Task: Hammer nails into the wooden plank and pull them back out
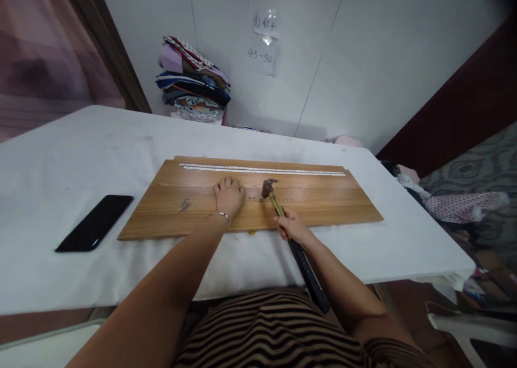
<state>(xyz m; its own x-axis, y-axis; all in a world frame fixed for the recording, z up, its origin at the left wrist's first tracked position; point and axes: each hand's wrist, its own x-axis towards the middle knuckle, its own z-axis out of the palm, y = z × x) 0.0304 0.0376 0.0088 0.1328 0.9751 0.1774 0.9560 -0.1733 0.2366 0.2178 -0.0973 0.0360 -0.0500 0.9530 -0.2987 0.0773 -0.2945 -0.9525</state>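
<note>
A claw hammer (270, 189) with a rusty head and a yellow and black handle is gripped mid-handle by my right hand (292, 227). Its head is over the middle of a wooden board (323, 195). My left hand (229, 195) rests on the board with its fingers spread, left of the hammer head. A small pile of nails (184, 205) lies on the board further left. Small dark dots run in a row across the board's middle, and I cannot tell whether they are nail heads or holes. Two white measuring strips (262, 171) lie along the far edge.
The board lies on a table with a white cover (133, 147). A black phone (96, 222) is left of the board. Behind the table rises a stack of folded cloth (196, 82) against the wall. Pale chairs (464, 325) stand near the table's front corners.
</note>
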